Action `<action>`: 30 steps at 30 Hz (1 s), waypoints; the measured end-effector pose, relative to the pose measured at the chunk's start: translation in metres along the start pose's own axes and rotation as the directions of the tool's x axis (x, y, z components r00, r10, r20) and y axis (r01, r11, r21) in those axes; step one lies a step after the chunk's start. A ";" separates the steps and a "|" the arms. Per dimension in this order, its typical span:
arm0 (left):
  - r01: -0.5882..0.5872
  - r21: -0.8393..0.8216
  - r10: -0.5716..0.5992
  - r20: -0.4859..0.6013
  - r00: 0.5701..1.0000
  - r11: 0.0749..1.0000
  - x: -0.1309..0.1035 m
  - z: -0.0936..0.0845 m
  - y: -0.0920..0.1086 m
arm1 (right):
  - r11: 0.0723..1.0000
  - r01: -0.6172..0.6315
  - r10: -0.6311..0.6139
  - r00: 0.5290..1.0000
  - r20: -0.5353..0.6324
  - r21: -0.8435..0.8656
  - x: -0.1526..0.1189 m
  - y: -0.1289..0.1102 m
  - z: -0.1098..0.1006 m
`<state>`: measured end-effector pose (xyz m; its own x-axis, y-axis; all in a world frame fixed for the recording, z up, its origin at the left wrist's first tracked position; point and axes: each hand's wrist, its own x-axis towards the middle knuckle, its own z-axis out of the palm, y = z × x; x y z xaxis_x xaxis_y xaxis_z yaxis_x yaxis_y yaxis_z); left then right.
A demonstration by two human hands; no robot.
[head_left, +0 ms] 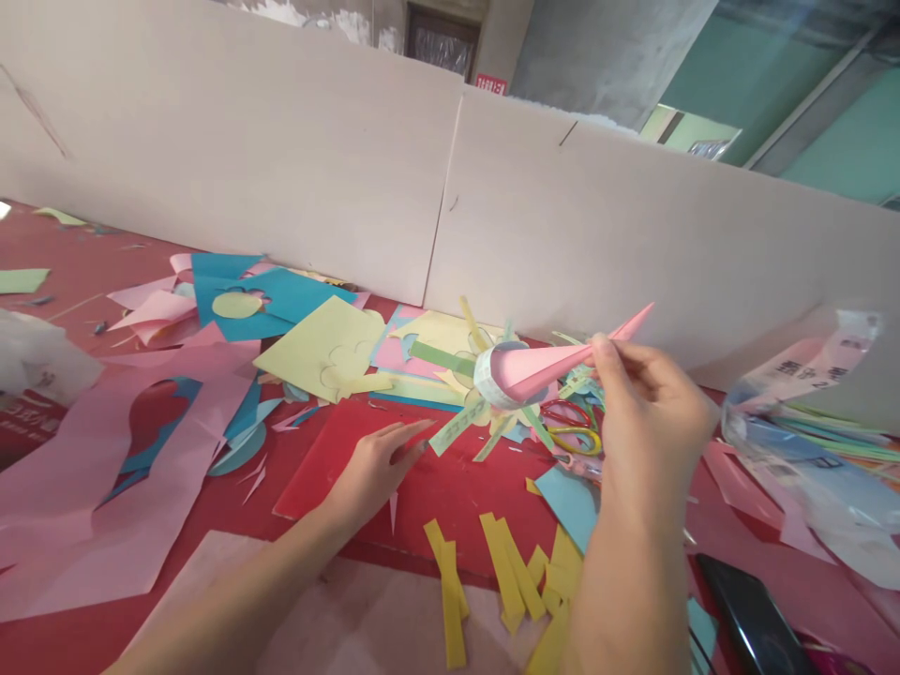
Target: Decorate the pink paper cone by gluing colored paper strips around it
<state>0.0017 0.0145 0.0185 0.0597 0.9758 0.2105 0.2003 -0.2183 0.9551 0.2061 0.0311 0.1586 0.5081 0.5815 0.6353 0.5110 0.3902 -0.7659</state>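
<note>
My right hand pinches the end of a folded pink paper piece and holds it above the table. Around the wide end of the pink paper is a pale, patterned paper ring. Pale green paper strips with marks on them spread out below the ring; whether all are joined to it I cannot tell. My left hand is left of the ring, fingers stretched and thumb apart, its fingertips close to one strip's end. Behind the held piece lie scissors with red and yellow handles, partly covered.
Yellow paper strips lie in front on the red table. Pink paper sheets and a blue sheet cover the left. At right are a black phone and a clear plastic bag. A white partition stands behind.
</note>
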 end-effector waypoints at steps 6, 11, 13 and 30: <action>0.147 -0.401 -0.128 0.075 0.989 0.904 0.005 -0.006 0.006 | 0.992 0.047 -0.033 0.992 0.118 -0.115 -0.003 -0.005 -0.001; 0.326 -0.777 -0.174 0.276 0.945 0.538 0.009 -0.008 0.001 | 0.990 0.037 0.003 0.961 0.275 -0.137 -0.004 -0.008 -0.003; 0.340 -0.849 -0.264 0.247 0.932 0.406 0.010 -0.009 0.000 | 0.990 0.040 0.004 0.953 0.303 -0.139 -0.005 -0.009 -0.001; 0.473 -0.784 -0.102 0.475 0.874 0.402 0.003 -0.008 0.001 | 0.989 0.032 0.010 0.959 0.284 -0.143 -0.007 -0.006 0.004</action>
<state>-0.0054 0.0177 0.0217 0.4965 0.8679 -0.0126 -0.6579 0.3857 0.6469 0.1968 0.0278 0.1579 0.2951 0.7646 0.5730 0.6206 0.3026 -0.7234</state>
